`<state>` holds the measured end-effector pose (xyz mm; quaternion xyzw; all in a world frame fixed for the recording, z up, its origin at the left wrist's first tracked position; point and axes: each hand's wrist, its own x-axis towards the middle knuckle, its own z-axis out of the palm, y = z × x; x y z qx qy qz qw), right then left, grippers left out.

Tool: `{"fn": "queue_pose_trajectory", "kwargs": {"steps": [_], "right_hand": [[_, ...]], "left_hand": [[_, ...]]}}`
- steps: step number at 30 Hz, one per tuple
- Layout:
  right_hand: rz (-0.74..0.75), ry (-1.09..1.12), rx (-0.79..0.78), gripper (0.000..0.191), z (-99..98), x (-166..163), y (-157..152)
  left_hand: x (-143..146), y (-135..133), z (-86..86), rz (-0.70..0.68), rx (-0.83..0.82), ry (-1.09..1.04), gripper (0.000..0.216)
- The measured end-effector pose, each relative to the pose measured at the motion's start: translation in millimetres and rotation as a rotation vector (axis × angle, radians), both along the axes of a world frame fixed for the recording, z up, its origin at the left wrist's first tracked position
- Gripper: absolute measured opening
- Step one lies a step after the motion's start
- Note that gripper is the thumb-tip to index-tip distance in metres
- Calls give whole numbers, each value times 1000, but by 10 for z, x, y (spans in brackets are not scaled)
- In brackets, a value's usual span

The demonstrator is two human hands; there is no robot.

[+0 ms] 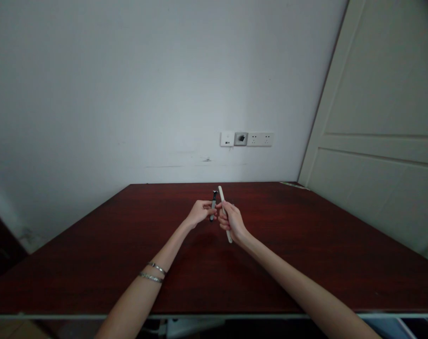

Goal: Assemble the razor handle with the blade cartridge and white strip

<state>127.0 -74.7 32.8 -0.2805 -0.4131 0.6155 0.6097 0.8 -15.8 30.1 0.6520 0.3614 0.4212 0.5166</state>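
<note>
Two bare hands meet in the middle of the picture, a little above a dark red table [306,245]. The left hand [200,212] has its fingers closed around a small dark tool [213,207]. The tool stands almost straight up, and its top pokes out above the fingers. It is too small to tell just what it is. The right hand [231,221] is wrapped around a long white stick [220,192]. The stick leans a bit, with one end pointing up and far and the other end coming out under the hand, near the wrist. The two things are just beside each other, and the fingertips of both hands look like they touch. I think the work here is bringing the two things together. To do it well, it seems best to grip each one firmly, move slowly, and stay low over the table, so nothing falls far if it slips. Two thin bracelets [153,273] sit on the left arm, nearer to the camera. On the far white wall [129,94] there is a row of plug sockets [247,139]. A pale door [376,117] stands on the right.
</note>
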Motion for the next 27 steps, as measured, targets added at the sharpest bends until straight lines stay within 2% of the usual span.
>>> {"fn": "queue_pose_trajectory", "kwargs": {"steps": [8, 14, 21, 27], "right_hand": [[19, -21, -11, 37, -172, -72, 0], [-36, 9, 40, 35, -105, -62, 76], [-17, 3, 20, 36, -182, -130, 40], [-17, 73, 56, 32, -78, -149, 95]], "left_hand": [[-5, 58, -32, -10, 73, -37, 29], [6, 37, -30, -8, 67, -8, 31], [-9, 50, -48, 4, 50, -4, 35], [-2, 93, -93, -3, 85, 28, 38]]}}
